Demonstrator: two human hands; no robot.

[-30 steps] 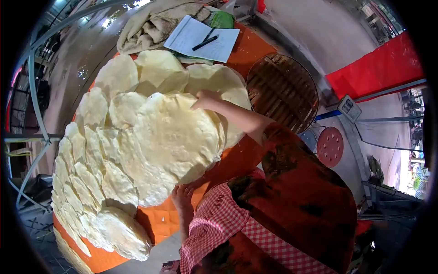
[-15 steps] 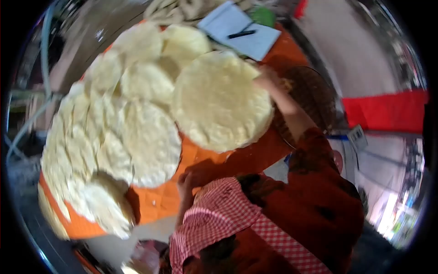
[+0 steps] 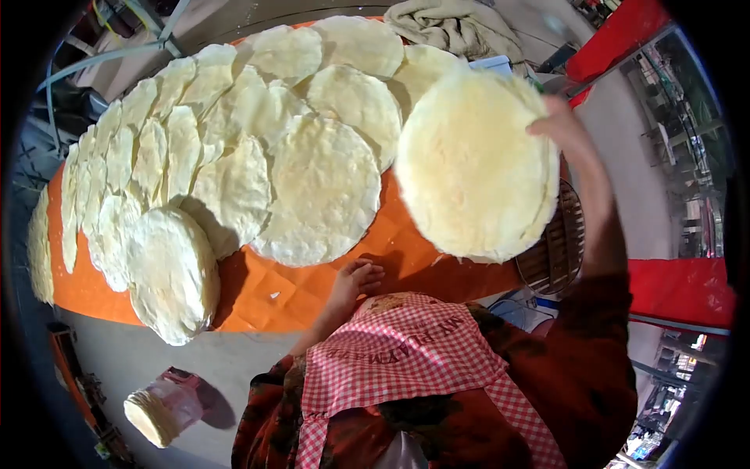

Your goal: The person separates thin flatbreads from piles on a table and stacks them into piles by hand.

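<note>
My right hand [image 3: 558, 129] grips a large round flatbread [image 3: 473, 168] by its upper right edge, the thumb on top. A second edge shows along its right side, so there may be more than one layer. My left hand [image 3: 358, 280] rests near the front edge of the orange-covered table [image 3: 422, 270], fingers loosely bent and apart, holding nothing. Left of the held bread lies another large flatbread [image 3: 320, 191]. Many more overlap in rows [image 3: 183, 144] toward the far left. At the front left stands a thick stack of rounds [image 3: 172, 270].
A dark woven basket [image 3: 556, 242] sits by the table's right end, partly under my arm. A beige cloth [image 3: 457, 27] lies at the back. Below the table, a bag with a stack of pale rounds [image 3: 152, 418] is on the floor. A red cloth [image 3: 680, 289] hangs at right.
My view has shifted, so the table sits differently in the picture. The right hand stays at the bread's edge, and the bread now covers most of the paper with the pen.
</note>
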